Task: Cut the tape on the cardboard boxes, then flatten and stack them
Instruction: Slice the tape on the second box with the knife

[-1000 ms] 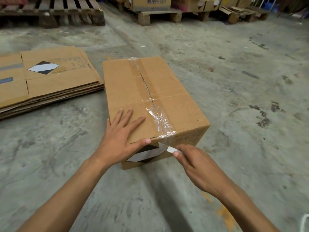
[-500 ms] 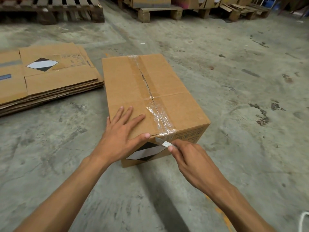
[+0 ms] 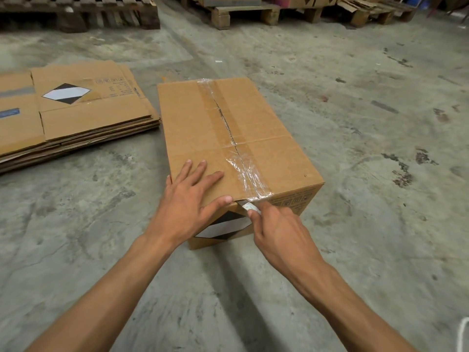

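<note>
A closed cardboard box (image 3: 266,158) stands on the concrete floor in front of me, with clear tape (image 3: 243,168) running along its top seam and over the near edge. My left hand (image 3: 187,199) lies flat on the near left part of the top, thumb at the edge. My right hand (image 3: 276,232) grips a small white blade (image 3: 247,206), whose tip sits at the near top edge right under the tape. A black-and-white diamond label (image 3: 223,227) on the near side is partly hidden by my hands.
A stack of flattened boxes (image 3: 71,118) lies on the floor to the left, close to the box. Wooden pallets (image 3: 83,13) line the back, some carrying boxes (image 3: 243,11). A white cord (image 3: 463,334) shows at the lower right edge.
My right hand has pushed the blade up and forward, from the side face below the tape to the box's near top edge. My left hand has stayed pressed on the top.
</note>
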Demonstrator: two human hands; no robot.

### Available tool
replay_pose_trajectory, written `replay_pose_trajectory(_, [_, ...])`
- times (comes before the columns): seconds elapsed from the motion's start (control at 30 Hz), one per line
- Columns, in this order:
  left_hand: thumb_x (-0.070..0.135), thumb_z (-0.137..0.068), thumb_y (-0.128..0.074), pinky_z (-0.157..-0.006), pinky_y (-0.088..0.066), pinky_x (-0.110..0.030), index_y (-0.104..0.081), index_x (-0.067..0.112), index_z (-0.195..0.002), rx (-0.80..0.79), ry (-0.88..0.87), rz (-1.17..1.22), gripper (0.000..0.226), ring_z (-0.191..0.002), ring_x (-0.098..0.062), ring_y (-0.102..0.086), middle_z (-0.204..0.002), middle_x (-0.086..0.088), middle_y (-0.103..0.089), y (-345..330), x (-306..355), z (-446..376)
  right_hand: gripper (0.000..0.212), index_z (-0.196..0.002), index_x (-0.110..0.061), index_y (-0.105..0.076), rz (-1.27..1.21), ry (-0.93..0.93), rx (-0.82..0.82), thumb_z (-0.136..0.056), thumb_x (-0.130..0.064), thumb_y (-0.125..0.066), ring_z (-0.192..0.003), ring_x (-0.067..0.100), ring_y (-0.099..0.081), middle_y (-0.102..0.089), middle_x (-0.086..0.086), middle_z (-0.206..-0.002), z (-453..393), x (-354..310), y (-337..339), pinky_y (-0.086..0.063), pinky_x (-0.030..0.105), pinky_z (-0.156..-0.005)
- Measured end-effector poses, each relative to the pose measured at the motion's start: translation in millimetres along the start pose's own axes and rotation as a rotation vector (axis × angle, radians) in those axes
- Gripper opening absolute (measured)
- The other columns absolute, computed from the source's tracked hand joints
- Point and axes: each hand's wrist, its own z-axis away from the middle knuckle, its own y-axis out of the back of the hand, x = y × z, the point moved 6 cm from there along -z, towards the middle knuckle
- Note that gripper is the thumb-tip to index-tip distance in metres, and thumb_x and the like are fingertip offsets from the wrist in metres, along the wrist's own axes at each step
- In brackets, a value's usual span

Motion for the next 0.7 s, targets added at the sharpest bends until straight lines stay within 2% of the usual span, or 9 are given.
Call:
replay_pose_trajectory(0.13, [0.083,-0.08,-0.021,-0.116,-0.015,-0.058,-0.038,0.041,-0.145,-0.008,-0.008,0.005,0.079,-0.151,-0.019,-0.004,-0.161,0.003,-0.021,-1,1,1,0.035,-0.101,-0.017,-0.054,-0.002,-0.079,0.05,-0.102,-0.042,-0.03,-0.089,0.034,-0.06,-0.063,0.01,-0.093,10,9,3,-0.038,0.036,-0.063])
replay_pose_trajectory(0.3, [0.082,-0.082,-0.019,-0.116,-0.014,-0.059,-0.037,0.04,-0.146,-0.005,-0.02,0.002,0.078,-0.151,-0.019,-0.003,-0.161,0.002,-0.02,-3,0,2,0.035,-0.109,-0.013,-0.055,-0.038,-0.101,0.05,-0.103,-0.038,-0.032,-0.097,0.038,-0.058,-0.064,0.014,-0.104,-4,-2,-2,-0.036,0.036,-0.066])
replay_pose_trajectory(0.47, [0.08,-0.085,-0.021,-0.117,-0.014,-0.059,-0.036,0.04,-0.146,-0.007,-0.021,0.008,0.075,-0.151,-0.019,-0.002,-0.162,0.002,-0.019,-2,0,3,0.032,-0.092,-0.016,-0.053,-0.049,-0.16,0.105,-0.102,-0.04,-0.034,-0.081,0.032,-0.061,-0.065,0.009,-0.085,9,21,2,-0.044,0.038,-0.062])
replay_pose_trajectory(0.57, [0.081,-0.084,-0.018,-0.117,-0.014,-0.06,-0.036,0.04,-0.146,-0.004,-0.016,0.002,0.076,-0.151,-0.019,-0.002,-0.161,0.002,-0.02,-3,0,3,0.03,-0.097,-0.015,-0.056,-0.051,-0.116,0.154,-0.102,-0.037,-0.035,-0.085,0.033,-0.061,-0.066,0.011,-0.089,1,12,1,-0.036,0.036,-0.061])
replay_pose_trajectory(0.63, [0.081,-0.084,-0.018,-0.117,-0.015,-0.06,-0.036,0.04,-0.146,-0.007,-0.018,-0.003,0.076,-0.151,-0.019,-0.002,-0.161,0.002,-0.02,-4,0,3,0.031,-0.104,-0.015,-0.058,-0.059,-0.111,0.154,-0.102,-0.036,-0.036,-0.088,0.034,-0.061,-0.067,0.011,-0.091,-5,8,1,-0.037,0.036,-0.062])
replay_pose_trajectory(0.7, [0.081,-0.084,-0.017,-0.117,-0.016,-0.06,-0.036,0.041,-0.146,-0.009,-0.017,0.003,0.076,-0.151,-0.019,-0.002,-0.162,0.002,-0.02,-3,0,3,0.029,-0.099,-0.016,-0.056,-0.079,-0.119,0.146,-0.102,-0.037,-0.036,-0.084,0.034,-0.061,-0.066,0.01,-0.086,-1,15,3,-0.039,0.036,-0.061])
